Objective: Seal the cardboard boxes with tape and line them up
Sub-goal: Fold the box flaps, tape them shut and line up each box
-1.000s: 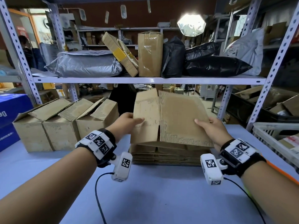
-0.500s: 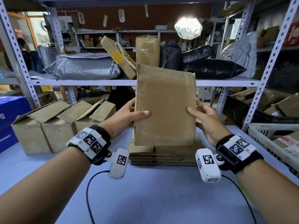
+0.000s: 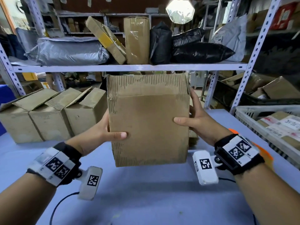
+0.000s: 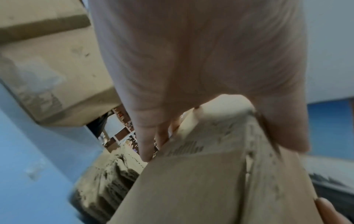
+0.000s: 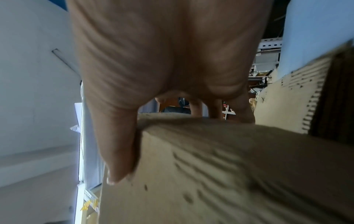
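box (image 3: 147, 120): being held upright in the air above the blue table (image 3: 146, 200), in front of the shelf, broad face toward the camera, top flap standing up
left hand (image 3: 100, 135): gripping box's left edge, thumb pressing on front face, fingers (image 4: 147, 145) wrapping behind
right hand (image 3: 199, 122): gripping box's right edge, thumb lying across front face, fingers (image 5: 197, 109) reaching around the side
flat stack (image 4: 107, 178): lying on table behind held box, mostly hidden in head view
three boxes (image 3: 48, 116): standing in a row on table at left, touching side by side, top flaps hanging open
crate (image 3: 259, 127): sitting at table's right edge, holding labelled parcels
shelf (image 3: 129, 68): carrying grey and black bags plus taped cartons
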Motion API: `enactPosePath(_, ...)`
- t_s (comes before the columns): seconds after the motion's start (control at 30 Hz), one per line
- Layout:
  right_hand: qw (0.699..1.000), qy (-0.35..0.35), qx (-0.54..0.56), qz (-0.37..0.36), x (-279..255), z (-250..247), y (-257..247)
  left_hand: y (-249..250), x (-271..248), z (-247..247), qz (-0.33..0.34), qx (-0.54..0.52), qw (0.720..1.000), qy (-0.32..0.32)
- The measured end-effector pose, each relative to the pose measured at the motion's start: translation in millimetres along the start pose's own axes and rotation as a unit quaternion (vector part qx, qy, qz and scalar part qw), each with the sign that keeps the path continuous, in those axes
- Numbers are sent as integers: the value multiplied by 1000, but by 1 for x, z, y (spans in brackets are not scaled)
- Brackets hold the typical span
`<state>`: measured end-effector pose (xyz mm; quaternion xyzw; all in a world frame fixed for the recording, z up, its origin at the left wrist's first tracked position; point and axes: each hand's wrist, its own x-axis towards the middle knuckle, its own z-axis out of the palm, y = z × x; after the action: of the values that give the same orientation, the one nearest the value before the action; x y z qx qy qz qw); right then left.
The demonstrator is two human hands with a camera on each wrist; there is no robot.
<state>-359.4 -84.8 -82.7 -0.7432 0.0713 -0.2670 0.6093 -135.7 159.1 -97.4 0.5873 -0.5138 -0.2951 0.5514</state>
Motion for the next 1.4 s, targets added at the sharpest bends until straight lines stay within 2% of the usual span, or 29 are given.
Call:
enactPosePath(0.13,998,-52,-42,1,-16,0,0,8,-9,5,27,27,999,33)
enactPosePath(0.23,999,-31,-33,-20,-19,0,-6,18,-9,9,66,46,995,66)
enactPosePath(0.4,996,-33,-65,-46,-18,2,-11,25,-6,12,77,86,992,59)
enactPosePath(0.67,989,-12,-140,-47,-11,7,-8,26,-5,7,88,88,990,60)
enactPosePath(0.9,987,-10,-157,-44,-10,8,-10,41,-9,16,134,162,972,106)
enactPosePath(1.2,980,-35,-194,-37,-16,7,-16,71,-12,13,140,74,981,110)
enactPosePath(1.4,977,-34,-209,1,-17,13,-25,69,-11,15,142,110,980,86)
